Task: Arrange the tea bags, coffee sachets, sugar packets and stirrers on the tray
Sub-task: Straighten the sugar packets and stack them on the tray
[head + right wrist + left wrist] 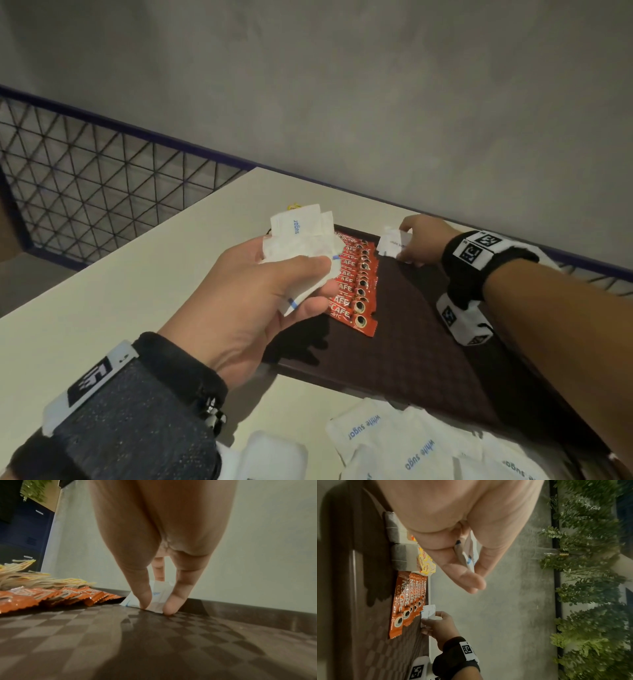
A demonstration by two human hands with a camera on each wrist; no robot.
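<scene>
My left hand [301, 277] grips a bunch of white sugar packets [301, 236] above the near-left part of the dark checkered tray [411, 335]. A row of overlapping red coffee sachets [356, 287] lies on the tray's left side. At the tray's far edge my right hand [407, 246] pinches a single white sugar packet [392, 241] between thumb and fingers, its lower edge touching the tray floor [154, 635]. In the left wrist view, grey tea bags [399, 555] with yellow tags [424, 561] lie beyond the sachets [406, 604].
More white sugar packets [411, 442] lie loose on the white table [120, 291] in front of the tray. A white object [274, 452] sits at the bottom edge. A mesh railing [85, 192] stands left, a grey wall behind.
</scene>
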